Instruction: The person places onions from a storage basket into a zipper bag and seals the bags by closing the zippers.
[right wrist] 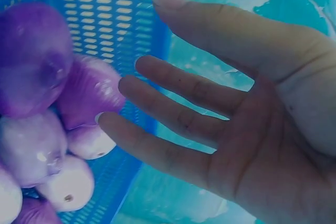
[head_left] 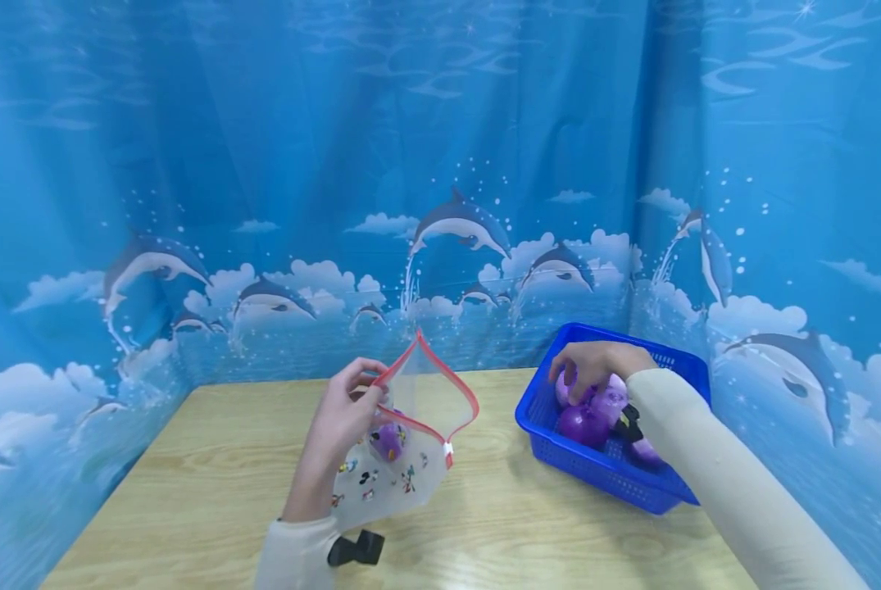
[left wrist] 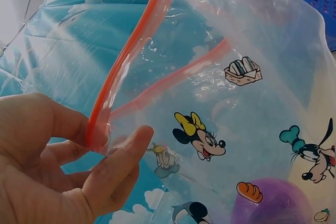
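Observation:
My left hand (head_left: 342,422) pinches the rim of a clear zip bag (head_left: 429,479) with a red zipper edge and cartoon prints. Its mouth gapes wide in the head view. Through the bag's wall shows one purple onion (head_left: 388,441), seen low in the left wrist view as a purple round shape (left wrist: 273,203). Over the blue basket (head_left: 583,475) at the right, my right hand (head_left: 598,366) reaches down among several purple onions (head_left: 583,424). In the right wrist view its fingers (right wrist: 184,119) are spread beside the onions (right wrist: 31,145), with nothing in the palm.
The light wooden table (head_left: 226,459) carries the bag on the left and the basket on the right. Behind it and along the right side hangs a blue curtain (head_left: 322,164) printed with dolphins. Black straps (head_left: 359,547) sit on both wrists.

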Demonstrator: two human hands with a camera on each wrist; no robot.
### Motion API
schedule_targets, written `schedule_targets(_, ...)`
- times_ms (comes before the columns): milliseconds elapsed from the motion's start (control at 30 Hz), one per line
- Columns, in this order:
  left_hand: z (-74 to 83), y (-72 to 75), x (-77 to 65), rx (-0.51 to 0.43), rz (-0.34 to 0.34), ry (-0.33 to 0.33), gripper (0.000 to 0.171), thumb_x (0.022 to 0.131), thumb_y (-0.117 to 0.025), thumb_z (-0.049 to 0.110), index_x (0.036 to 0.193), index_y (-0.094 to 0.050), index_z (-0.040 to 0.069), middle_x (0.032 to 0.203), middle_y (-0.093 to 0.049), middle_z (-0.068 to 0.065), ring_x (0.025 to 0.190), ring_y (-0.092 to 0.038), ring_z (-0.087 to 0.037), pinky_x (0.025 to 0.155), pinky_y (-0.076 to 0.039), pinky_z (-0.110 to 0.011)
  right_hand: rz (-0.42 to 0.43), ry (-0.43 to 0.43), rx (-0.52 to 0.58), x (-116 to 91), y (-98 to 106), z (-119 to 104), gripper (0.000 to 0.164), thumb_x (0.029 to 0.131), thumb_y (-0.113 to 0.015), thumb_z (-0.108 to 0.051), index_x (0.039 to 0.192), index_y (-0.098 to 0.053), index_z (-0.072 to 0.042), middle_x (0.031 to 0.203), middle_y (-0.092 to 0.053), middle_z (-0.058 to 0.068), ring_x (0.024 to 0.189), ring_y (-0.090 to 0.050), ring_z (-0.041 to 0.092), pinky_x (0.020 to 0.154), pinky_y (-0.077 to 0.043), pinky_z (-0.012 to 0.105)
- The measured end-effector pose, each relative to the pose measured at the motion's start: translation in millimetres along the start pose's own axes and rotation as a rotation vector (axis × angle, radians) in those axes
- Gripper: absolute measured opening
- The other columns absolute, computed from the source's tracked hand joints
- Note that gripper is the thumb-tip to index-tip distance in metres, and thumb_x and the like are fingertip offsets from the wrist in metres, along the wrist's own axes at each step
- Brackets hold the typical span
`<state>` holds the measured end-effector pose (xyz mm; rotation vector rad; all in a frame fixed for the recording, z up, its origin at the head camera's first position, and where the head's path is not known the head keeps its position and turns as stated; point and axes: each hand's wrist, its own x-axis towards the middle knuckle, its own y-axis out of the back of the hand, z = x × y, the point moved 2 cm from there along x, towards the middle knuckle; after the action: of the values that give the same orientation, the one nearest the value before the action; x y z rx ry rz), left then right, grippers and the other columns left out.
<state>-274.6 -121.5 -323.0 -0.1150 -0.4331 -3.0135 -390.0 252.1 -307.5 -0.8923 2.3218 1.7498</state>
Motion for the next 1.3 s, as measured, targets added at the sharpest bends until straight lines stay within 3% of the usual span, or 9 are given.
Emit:
schedule_targets(267,-0.2,0.2,-0.2,0.013,0.001,-0.011,0.021,0.105,-0.052,0.009,0.123,-0.062,0.015,0.12,-0.063,-0.018,0.1,-0.067,-0.03,0.075,-0.065,-0.031,-0.002,-0.05,0.026,2.5,-11.1,20.0,0.045,0.082,-0.081,-0.008,0.124,-0.07,-0.021,0.127,-0.069,0.009,0.101,-0.069,0.023,0.082,-0.065,0.046)
schedule_targets(433,-0.6,0.3,-0.6,0.015,-0.004,-0.022,0.021,0.105,-0.052,0.009,0.122,-0.062,0.015,0.118,-0.063,-0.018,0.096,-0.067,-0.027,0.075,-0.065,-0.031,0.039,-0.155,0.078,1.0,-17.8,30.7,0.049,0.081,-0.081,-0.01,0.125,-0.068,-0.028,0.125,-0.064,0.007,0.1,-0.063,0.03,0.079,-0.063,0.048)
schedule_targets(667,-1.3,0.8,-0.5,0.011,-0.012,-0.032,0.021,0.105,-0.051,0.009,0.123,-0.061,0.015,0.118,-0.063,-0.018,0.095,-0.066,-0.026,0.076,-0.065,-0.032,0.095,-0.277,0.305,-4.0,-28.9,37.2,0.053,0.075,-0.08,-0.001,0.121,-0.069,-0.025,0.126,-0.06,0.015,0.106,-0.056,0.037,0.081,-0.063,0.047)
schedule_targets(733,-1.9,0.9,-0.4,0.012,-0.012,-0.033,0.021,0.105,-0.05,0.009,0.123,-0.061,0.015,0.118,-0.063,-0.018,0.096,-0.066,-0.027,0.076,-0.065,-0.033,0.116,-0.302,0.327,-3.3,-30.7,40.4,0.055,0.073,-0.082,-0.001,0.121,-0.069,-0.024,0.126,-0.059,0.016,0.106,-0.056,0.038,0.079,-0.064,0.047)
schedule_targets(900,-2.6,1.1,-0.4,0.005,-0.013,-0.028,0.022,0.105,-0.05,0.008,0.123,-0.061,0.015,0.117,-0.063,-0.017,0.099,-0.066,-0.03,0.077,-0.066,-0.032,0.127,-0.297,0.282,-0.2,-32.8,46.4,0.055,0.074,-0.083,-0.004,0.122,-0.068,-0.025,0.126,-0.06,0.016,0.101,-0.061,0.036,0.075,-0.064,0.048)
schedule_targets(1067,-2.5,1.0,0.1,0.005,-0.014,-0.025,0.023,0.105,-0.049,0.008,0.123,-0.06,0.015,0.117,-0.063,-0.017,0.096,-0.066,-0.027,0.076,-0.066,-0.033,0.147,-0.343,0.318,1.0,-34.5,50.3,0.057,0.074,-0.085,-0.006,0.124,-0.069,-0.027,0.122,-0.059,0.02,0.102,-0.061,0.039,0.07,-0.063,0.047)
schedule_targets(1167,-1.7,0.8,0.1,0.01,-0.012,-0.016,0.023,0.105,-0.05,0.008,0.123,-0.06,0.016,0.116,-0.063,-0.016,0.096,-0.065,-0.026,0.077,-0.066,-0.033,0.145,-0.345,0.294,2.6,-36.3,52.1,0.058,0.074,-0.088,-0.011,0.126,-0.069,-0.029,0.119,-0.061,0.019,0.102,-0.061,0.038,0.074,-0.063,0.049)
schedule_targets(1300,-1.1,0.5,0.1,0.016,-0.007,-0.008,0.023,0.104,-0.05,0.008,0.124,-0.06,0.016,0.116,-0.063,-0.016,0.097,-0.065,-0.027,0.077,-0.066,-0.032,0.086,-0.267,0.195,7.2,-39.1,52.9,0.058,0.077,-0.09,-0.023,0.129,-0.066,-0.025,0.114,-0.065,0.015,0.1,-0.064,0.033,0.085,-0.062,0.054)
